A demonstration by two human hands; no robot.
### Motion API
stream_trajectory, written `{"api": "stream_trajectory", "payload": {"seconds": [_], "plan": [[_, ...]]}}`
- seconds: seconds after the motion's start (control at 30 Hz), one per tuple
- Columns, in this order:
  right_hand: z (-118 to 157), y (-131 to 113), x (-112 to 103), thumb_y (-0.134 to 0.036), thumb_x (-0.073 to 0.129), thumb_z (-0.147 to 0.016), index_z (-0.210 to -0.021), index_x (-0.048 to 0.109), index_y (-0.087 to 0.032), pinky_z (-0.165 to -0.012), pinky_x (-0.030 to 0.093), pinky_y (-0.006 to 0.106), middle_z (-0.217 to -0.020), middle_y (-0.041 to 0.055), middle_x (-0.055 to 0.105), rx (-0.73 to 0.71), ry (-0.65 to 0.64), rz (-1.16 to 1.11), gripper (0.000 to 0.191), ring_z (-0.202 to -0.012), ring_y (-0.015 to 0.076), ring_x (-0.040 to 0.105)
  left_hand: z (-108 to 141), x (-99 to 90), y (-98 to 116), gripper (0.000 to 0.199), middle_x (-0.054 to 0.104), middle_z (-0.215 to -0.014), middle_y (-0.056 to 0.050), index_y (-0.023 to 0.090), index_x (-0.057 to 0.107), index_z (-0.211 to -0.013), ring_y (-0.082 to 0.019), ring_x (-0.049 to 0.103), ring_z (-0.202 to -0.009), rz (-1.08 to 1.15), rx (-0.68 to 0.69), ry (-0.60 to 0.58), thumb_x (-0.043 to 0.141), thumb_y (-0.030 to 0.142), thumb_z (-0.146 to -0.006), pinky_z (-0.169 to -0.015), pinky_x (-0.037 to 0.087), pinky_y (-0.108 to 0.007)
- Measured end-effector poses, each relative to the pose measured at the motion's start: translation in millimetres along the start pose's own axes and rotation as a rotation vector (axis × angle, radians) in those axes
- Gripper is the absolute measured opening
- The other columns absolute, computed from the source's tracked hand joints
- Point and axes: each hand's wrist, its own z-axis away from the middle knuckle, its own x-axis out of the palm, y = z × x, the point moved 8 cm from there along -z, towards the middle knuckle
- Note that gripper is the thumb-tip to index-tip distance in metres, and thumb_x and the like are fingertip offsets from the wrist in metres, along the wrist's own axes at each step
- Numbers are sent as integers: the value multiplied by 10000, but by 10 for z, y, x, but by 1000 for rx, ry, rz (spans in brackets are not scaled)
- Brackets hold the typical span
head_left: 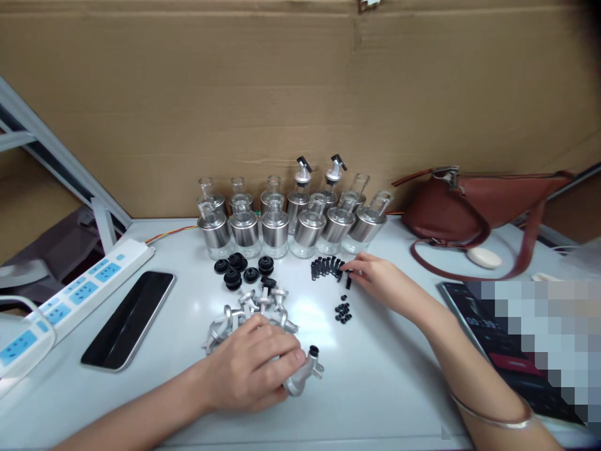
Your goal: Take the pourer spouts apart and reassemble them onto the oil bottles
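Note:
My left hand [256,366] is closed around a silver pour spout [300,376] with a black ring at its tip, held low over the table's front. Just behind it lies a pile of similar silver spouts [230,319]. My right hand [373,275] pinches at the right end of a row of small black levers [323,267]; its fingertips partly cover the piece there. Tiny black rings [344,311] sit in a cluster below that row. Several ribbed black stoppers [233,277] lie left of centre. Glass bottles with metal sleeves [275,233] stand in two rows behind.
Two back-row bottles carry fitted spouts [334,169]. At left are a power strip [84,291] and a dark phone [129,319]. To the right lie a brown bag [507,200], a white oval object [483,257] and a device with a lit timer [498,338]. Cardboard [282,81] walls the back.

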Motion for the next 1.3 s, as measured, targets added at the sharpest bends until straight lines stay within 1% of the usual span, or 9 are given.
{"api": "stream_trajectory", "payload": {"seconds": [0.17, 0.33, 0.47, 0.57, 0.7, 0.87, 1.13, 1.23, 1.3], "plan": [[-6, 26, 54, -149, 477, -884, -959, 712, -171, -778, 508, 367, -913, 101, 655, 29, -30, 4, 248, -806, 247, 659, -3, 5, 10, 166, 705, -844, -85, 109, 492, -1093, -162, 624, -682, -1, 12, -19, 438, 127, -937, -583, 454, -300], [-6, 13, -13, -139, 472, -867, -954, 670, -177, -776, 486, 336, -923, 92, 664, 33, -9, -10, 220, -825, 231, 645, 2, -5, -1, 174, 703, -848, -80, 111, 494, -1094, -159, 623, -701, -12, 6, -19, 451, 116, -925, -608, 454, -295], [20, 37, -28, -66, 464, -790, -820, 610, -193, -622, 453, 263, -736, 32, 654, 62, -29, -24, 196, -659, 182, 617, 6, 2, -9, 207, 706, -858, -89, 111, 480, -1132, -167, 618, -702, -3, 5, -33, 454, 126, -926, -617, 455, -300], [32, 42, 13, -76, 507, -742, -757, 570, -207, -539, 407, 229, -659, -1, 639, 75, -56, -32, 146, -585, 159, 589, 7, 2, -11, 210, 708, -861, -97, 110, 474, -1138, -177, 619, -708, 6, 2, -40, 444, 128, -931, -612, 452, -307], [22, 34, 33, -118, 539, -758, -793, 577, -209, -543, 385, 235, -675, 11, 657, 110, -37, 0, 104, -592, 171, 599, 9, 9, -10, 221, 705, -866, -98, 108, 471, -1145, -179, 615, -703, 10, 5, -53, 444, 124, -926, -617, 455, -313], [9, -12, 29, -106, 518, -789, -917, 590, -206, -549, 374, 248, -703, 25, 677, 134, -26, 48, 177, -605, 194, 621, 5, 11, -16, 219, 704, -864, -86, 125, 481, -1134, -166, 628, -695, -2, -2, -56, 470, 126, -915, -618, 457, -302], [-1, -65, -17, -123, 551, -816, -907, 616, -208, -574, 394, 272, -758, 35, 693, 114, -8, 88, 141, -621, 206, 631, 0, 15, -29, 214, 716, -863, -94, 110, 469, -1150, -176, 638, -704, -3, -6, -63, 440, 137, -939, -629, 453, -310], [1, -192, -97, -194, 542, -884, -951, 611, -201, -627, 442, 289, -847, 53, 708, 51, 73, 34, 97, -678, 207, 644, 3, 25, -77, 239, 720, -892, -99, 110, 458, -1187, -194, 653, -765, -19, -45, -90, 452, 216, -973, -703, 434, -335], [36, -415, -206, -252, 480, -951, -1024, 595, -190, -681, 475, 302, -889, 67, 706, -99, 209, -65, 150, -721, 199, 646, 7, 32, -129, 254, 721, -914, -97, 118, 454, -1195, -198, 660, -816, -29, -91, -107, 428, 282, -1002, -753, 412, -339]]}}
